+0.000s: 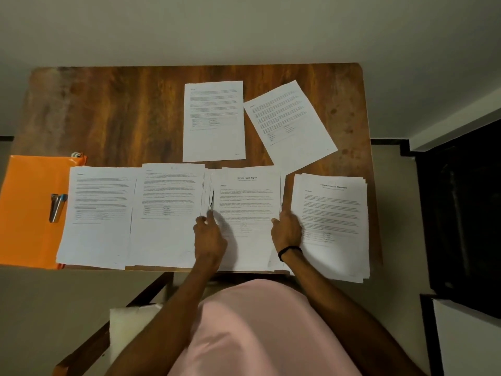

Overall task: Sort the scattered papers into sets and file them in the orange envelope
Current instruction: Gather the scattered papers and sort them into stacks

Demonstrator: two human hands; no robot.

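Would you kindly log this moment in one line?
sorting; left hand: left edge of health report stack; right hand: right edge; orange envelope: untouched
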